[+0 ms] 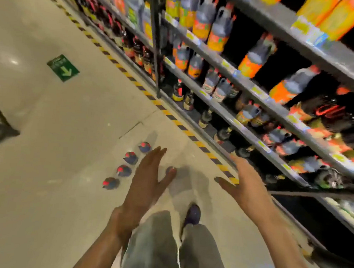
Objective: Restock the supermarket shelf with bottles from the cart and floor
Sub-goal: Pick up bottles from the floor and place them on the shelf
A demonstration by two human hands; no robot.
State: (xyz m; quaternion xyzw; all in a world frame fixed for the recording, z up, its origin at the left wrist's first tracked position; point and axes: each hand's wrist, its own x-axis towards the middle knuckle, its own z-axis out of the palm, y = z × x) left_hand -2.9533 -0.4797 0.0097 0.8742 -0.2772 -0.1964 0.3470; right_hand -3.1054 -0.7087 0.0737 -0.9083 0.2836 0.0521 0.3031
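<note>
Nearest, both hands are held out over the floor with fingers straight and spread, holding nothing: the left hand palm down, the right hand turned edge-on toward the shelf. Just beyond the left fingertips, and partly hidden behind them, stands one bottle; four more bottles stand in a curved row to the left of that hand, well apart from the right one. All appear to stand upright, long axis vertical, red caps pointing up at the camera, so only tops and shoulders show. The picture is blurred, so their labels cannot be read. A shoe is planted close below the hidden bottle. The likely trouble is a knock: a hasty reach or a forward step could tip the nearest bottle, and it might roll into the row. Grabbing by the cap alone could let a heavy bottle slip. Farther off, to the right of both hands, the shelf already holds crowded bottles, so a careless push there could topple neighbours.
</note>
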